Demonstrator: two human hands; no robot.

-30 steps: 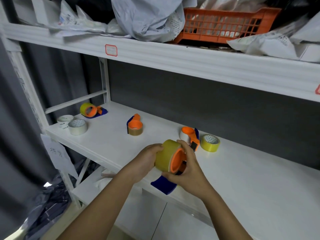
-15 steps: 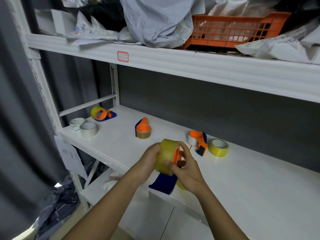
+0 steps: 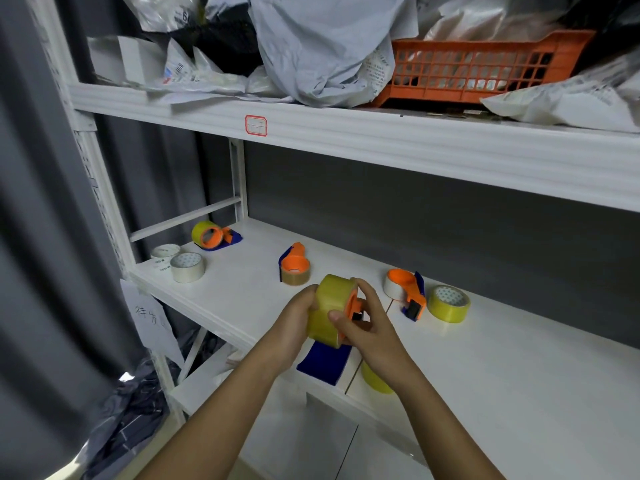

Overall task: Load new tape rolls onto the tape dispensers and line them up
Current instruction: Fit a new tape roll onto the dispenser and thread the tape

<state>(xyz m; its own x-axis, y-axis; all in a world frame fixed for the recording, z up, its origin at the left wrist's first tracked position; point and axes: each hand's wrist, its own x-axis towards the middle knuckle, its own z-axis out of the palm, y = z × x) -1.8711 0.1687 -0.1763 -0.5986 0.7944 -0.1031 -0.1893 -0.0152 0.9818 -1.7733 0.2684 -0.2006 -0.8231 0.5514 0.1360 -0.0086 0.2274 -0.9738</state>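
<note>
The white shelf (image 3: 485, 358) carries three loaded tape dispensers (image 3: 294, 268) and loose tape rolls (image 3: 449, 304).

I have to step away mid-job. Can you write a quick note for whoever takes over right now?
Left hand and right hand together hold a yellow roll on the held dispenser, over the shelf edge.
Three dispensers lie scattered on the shelf: back left, middle, right.
Loose rolls: two at left, one yellow at right.
Left: finish this one, line all up.

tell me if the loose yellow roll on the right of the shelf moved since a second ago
No. The loose yellow roll sits beside the same orange dispenser on the shelf; only the camera view shifted.
</note>
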